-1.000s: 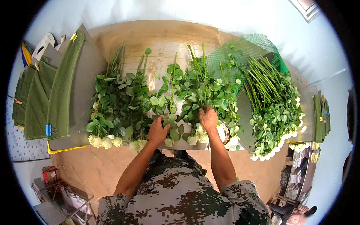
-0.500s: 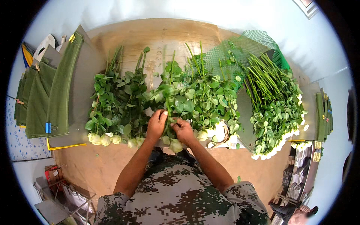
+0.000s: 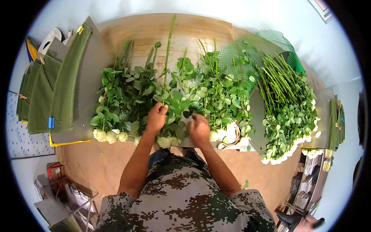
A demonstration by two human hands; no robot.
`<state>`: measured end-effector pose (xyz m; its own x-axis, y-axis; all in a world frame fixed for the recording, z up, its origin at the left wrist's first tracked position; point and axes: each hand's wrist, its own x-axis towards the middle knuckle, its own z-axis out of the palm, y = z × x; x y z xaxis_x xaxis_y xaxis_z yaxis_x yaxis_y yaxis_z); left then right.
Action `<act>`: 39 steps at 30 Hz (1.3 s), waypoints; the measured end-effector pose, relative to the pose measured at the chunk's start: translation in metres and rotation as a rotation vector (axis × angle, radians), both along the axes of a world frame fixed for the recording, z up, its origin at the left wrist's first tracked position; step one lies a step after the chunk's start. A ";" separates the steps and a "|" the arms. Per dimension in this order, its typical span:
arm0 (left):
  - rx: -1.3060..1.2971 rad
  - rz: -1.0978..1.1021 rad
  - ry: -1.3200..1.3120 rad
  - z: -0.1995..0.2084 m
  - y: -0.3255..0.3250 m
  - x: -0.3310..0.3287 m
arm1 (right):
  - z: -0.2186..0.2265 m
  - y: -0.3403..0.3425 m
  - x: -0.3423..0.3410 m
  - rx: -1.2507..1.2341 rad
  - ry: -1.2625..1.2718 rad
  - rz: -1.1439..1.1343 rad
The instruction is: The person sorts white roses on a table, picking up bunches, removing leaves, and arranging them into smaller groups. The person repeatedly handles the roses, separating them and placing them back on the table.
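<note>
My left hand (image 3: 156, 118) is closed in a pinch on the stem of a white rose (image 3: 168, 54). Its long stem points away from me across the table, and pale blooms (image 3: 164, 142) lie below the hand near the front edge. To the right, my right hand (image 3: 199, 128) is smeared by motion beside the leaves, with its fingers looking curled; whether it holds anything does not show. Groups of white roses lie on both sides of my hands, a left group (image 3: 116, 92) and a right group (image 3: 220, 92), blooms toward me.
A dense bundle of white roses (image 3: 286, 96) lies at the right, next to green netting (image 3: 266, 44). Lines mark the wooden board (image 3: 193, 33) at the back. Green cloths (image 3: 63, 85) hang at the left, one with a blue clip (image 3: 51, 122). A shelf (image 3: 309, 174) stands lower right.
My hands have come apart: the right moved right, away from the stem, while the left stays on a rose stem. That stem now reaches farther up the board.
</note>
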<state>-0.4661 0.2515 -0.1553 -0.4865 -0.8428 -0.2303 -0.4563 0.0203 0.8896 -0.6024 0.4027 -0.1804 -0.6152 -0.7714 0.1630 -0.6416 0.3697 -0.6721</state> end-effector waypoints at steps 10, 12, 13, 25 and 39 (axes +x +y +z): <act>-0.031 0.091 -0.307 -0.073 -0.002 0.003 | -0.017 -0.012 -0.045 0.446 0.037 -0.219; -0.100 0.109 -0.291 -0.099 -0.005 0.005 | -0.027 -0.012 -0.049 0.420 0.046 -0.203; -0.099 0.108 -0.290 -0.101 -0.007 0.003 | -0.032 -0.010 -0.051 0.357 0.045 -0.199; -0.194 0.259 0.020 -0.016 0.005 0.023 | 0.041 -0.013 -0.036 -0.181 -1.132 -0.213; 0.472 -0.026 0.236 0.030 0.045 0.004 | 0.033 -0.049 0.023 -0.357 -1.008 -0.061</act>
